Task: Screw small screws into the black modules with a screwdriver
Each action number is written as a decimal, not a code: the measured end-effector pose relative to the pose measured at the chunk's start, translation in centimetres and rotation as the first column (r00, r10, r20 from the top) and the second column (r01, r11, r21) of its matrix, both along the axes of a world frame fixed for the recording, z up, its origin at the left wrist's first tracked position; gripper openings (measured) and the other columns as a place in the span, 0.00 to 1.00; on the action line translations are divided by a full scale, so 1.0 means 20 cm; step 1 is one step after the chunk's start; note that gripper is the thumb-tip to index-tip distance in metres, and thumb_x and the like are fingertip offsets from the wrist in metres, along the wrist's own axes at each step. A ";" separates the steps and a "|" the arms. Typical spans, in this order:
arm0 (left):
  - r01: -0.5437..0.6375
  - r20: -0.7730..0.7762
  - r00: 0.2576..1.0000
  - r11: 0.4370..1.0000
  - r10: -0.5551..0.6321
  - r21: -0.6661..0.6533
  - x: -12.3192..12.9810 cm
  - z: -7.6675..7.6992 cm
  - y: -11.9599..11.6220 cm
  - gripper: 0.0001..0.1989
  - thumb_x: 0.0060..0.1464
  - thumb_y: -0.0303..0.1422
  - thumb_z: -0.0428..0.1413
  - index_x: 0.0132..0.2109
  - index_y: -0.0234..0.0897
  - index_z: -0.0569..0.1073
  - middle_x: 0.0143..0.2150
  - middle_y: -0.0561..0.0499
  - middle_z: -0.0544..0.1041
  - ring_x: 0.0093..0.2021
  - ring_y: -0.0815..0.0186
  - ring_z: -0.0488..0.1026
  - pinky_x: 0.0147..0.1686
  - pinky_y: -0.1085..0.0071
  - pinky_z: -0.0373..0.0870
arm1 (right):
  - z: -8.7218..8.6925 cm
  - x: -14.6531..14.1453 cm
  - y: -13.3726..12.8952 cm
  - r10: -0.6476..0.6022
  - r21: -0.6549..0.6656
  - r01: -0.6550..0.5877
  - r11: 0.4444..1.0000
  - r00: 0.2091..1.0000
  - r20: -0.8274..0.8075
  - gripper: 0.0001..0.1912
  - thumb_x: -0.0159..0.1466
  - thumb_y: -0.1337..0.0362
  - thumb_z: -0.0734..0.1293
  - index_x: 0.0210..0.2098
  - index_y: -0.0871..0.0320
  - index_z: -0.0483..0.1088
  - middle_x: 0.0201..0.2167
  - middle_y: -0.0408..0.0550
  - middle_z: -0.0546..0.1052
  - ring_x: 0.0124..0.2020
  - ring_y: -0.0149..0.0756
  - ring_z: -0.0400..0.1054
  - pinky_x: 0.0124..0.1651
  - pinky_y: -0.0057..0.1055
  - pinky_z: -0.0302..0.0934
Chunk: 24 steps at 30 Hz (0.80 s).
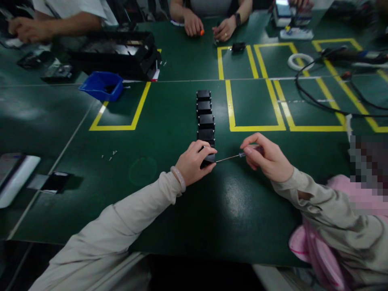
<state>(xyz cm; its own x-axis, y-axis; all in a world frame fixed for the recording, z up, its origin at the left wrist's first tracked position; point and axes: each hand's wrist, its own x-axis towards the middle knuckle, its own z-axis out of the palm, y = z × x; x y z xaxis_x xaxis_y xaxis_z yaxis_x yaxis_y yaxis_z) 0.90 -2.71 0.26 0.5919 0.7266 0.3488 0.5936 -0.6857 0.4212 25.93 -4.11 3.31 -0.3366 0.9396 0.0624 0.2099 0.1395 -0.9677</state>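
Observation:
Several small black boxes (pixel 206 120) with metal screws at their sides stand in a row on the green table. My left hand (pixel 194 161) is closed around the nearest black box (pixel 207 160), thumb along its front edge and fingers over its top, hiding part of it. In my right hand (pixel 265 155) is a screwdriver (pixel 228 158), held almost level by its handle. Its thin shaft points left, and the tip meets the right side of the held box near my left thumb. Whether the tip sits in a screw is too small to tell.
Loose screws (pixel 111 155) lie at the left. Beyond are a blue bin (pixel 103 85) and a black tray (pixel 121 60). Yellow tape (pixel 257 129) marks rectangles. A black cable (pixel 321 106) and white ring (pixel 300 62) lie right. Co-workers' hands (pixel 224 30) are across the table.

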 end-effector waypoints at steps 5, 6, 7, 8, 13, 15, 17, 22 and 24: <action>0.005 0.006 1.000 1.000 -0.005 0.006 0.00 0.00 0.00 0.14 0.57 0.31 0.58 0.50 0.36 0.70 0.49 0.44 0.70 0.49 0.58 0.69 0.50 0.59 0.70 | 0.00 0.00 0.00 -0.005 0.028 0.005 1.000 1.000 0.000 0.11 0.68 0.55 0.64 0.37 0.56 0.63 0.17 0.35 0.64 0.15 0.25 0.59 0.18 0.25 0.53; 0.005 0.004 1.000 1.000 -0.005 0.003 0.00 0.00 0.00 0.14 0.57 0.31 0.58 0.50 0.36 0.70 0.49 0.44 0.70 0.50 0.58 0.69 0.50 0.59 0.70 | 0.00 0.00 0.00 -0.003 0.020 0.003 1.000 1.000 0.014 0.11 0.68 0.54 0.63 0.36 0.56 0.64 0.16 0.35 0.64 0.14 0.25 0.59 0.18 0.25 0.52; 0.004 0.002 1.000 1.000 -0.004 0.000 0.00 0.00 0.00 0.14 0.57 0.31 0.58 0.50 0.36 0.70 0.49 0.44 0.70 0.50 0.58 0.69 0.50 0.58 0.71 | 0.00 0.00 0.00 -0.003 0.010 0.003 1.000 1.000 0.023 0.12 0.68 0.54 0.63 0.35 0.56 0.64 0.15 0.34 0.63 0.14 0.25 0.58 0.17 0.25 0.51; 0.002 0.002 1.000 1.000 -0.002 -0.003 0.00 0.00 0.00 0.14 0.57 0.31 0.58 0.50 0.36 0.70 0.49 0.44 0.70 0.50 0.57 0.69 0.50 0.58 0.71 | -0.01 0.00 0.00 -0.006 0.002 0.006 1.000 1.000 0.025 0.12 0.68 0.53 0.63 0.35 0.56 0.64 0.15 0.34 0.62 0.13 0.25 0.57 0.17 0.25 0.50; 0.005 0.006 1.000 1.000 -0.005 0.003 0.00 0.01 0.00 0.14 0.57 0.30 0.58 0.50 0.36 0.70 0.49 0.44 0.71 0.49 0.57 0.69 0.49 0.59 0.71 | -0.02 0.00 0.00 -0.005 0.002 0.005 1.000 0.999 -0.039 0.09 0.68 0.56 0.63 0.41 0.55 0.62 0.18 0.34 0.64 0.17 0.26 0.60 0.20 0.26 0.54; 0.007 0.005 1.000 1.000 -0.007 0.001 0.00 0.01 0.00 0.13 0.57 0.31 0.58 0.50 0.36 0.70 0.49 0.44 0.71 0.49 0.57 0.69 0.49 0.59 0.71 | -0.01 0.00 0.00 0.006 -0.003 -0.006 1.000 0.999 -0.044 0.09 0.68 0.56 0.63 0.40 0.55 0.63 0.18 0.35 0.64 0.18 0.26 0.61 0.20 0.26 0.55; 0.005 0.006 1.000 1.000 -0.005 0.000 0.00 0.00 0.00 0.13 0.57 0.31 0.58 0.50 0.36 0.70 0.49 0.44 0.70 0.49 0.57 0.69 0.49 0.59 0.71 | -0.01 0.00 0.00 0.011 -0.014 -0.012 1.000 1.000 -0.022 0.10 0.69 0.55 0.63 0.38 0.56 0.64 0.17 0.35 0.63 0.16 0.25 0.60 0.19 0.26 0.53; 0.008 0.003 1.000 1.000 -0.008 0.008 0.00 0.00 0.00 0.14 0.57 0.31 0.58 0.50 0.36 0.70 0.49 0.44 0.70 0.49 0.58 0.69 0.49 0.59 0.70 | 0.00 0.00 0.00 0.013 0.007 -0.012 1.000 1.000 -0.028 0.08 0.69 0.57 0.62 0.40 0.56 0.63 0.17 0.34 0.63 0.15 0.25 0.59 0.18 0.25 0.52; 0.009 -0.002 1.000 1.000 -0.009 0.007 0.00 0.00 0.00 0.14 0.57 0.31 0.58 0.50 0.36 0.70 0.49 0.43 0.70 0.49 0.58 0.69 0.49 0.59 0.70 | 0.00 0.00 0.00 0.015 0.016 -0.014 1.000 0.999 -0.047 0.08 0.69 0.58 0.63 0.41 0.56 0.62 0.18 0.34 0.64 0.17 0.25 0.60 0.20 0.25 0.54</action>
